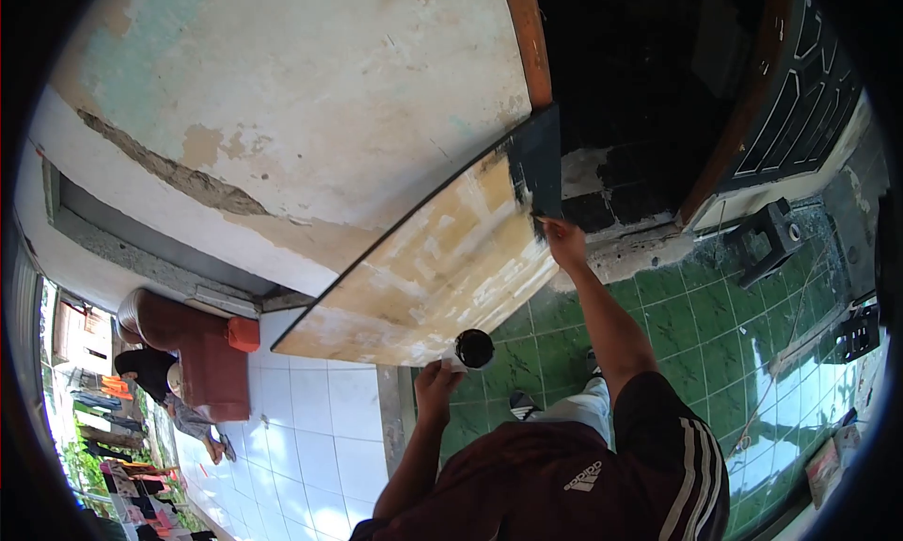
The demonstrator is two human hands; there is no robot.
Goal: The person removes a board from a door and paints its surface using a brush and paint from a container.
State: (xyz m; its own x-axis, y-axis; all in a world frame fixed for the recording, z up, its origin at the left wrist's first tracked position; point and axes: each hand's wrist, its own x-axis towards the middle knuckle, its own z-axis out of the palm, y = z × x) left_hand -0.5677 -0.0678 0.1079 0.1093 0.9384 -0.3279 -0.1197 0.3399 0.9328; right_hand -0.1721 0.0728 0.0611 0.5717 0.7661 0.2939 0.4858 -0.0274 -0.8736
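My right hand [564, 244] is closed around a paintbrush [538, 219], its tip against the edge of the dark painted part of a large board [433, 259]. The board leans at a slant against the wall. Its upper right end is coated dark, while the rest is yellowish with white patches and streaks. Lower down, my left hand [438, 383] grips a small pale cup [455, 360] by its side, close to the board's bottom edge. Dark paint [475, 349] fills the cup. The brush handle is mostly hidden by my fingers.
Green tiles [673, 315] lie underfoot, white tiles [301, 400] to the left. A person [155, 376] sits near a brown sofa [212, 362] bearing a red-orange box [244, 334]. A black stand [767, 240] is at right, beside a dark doorway [640, 89].
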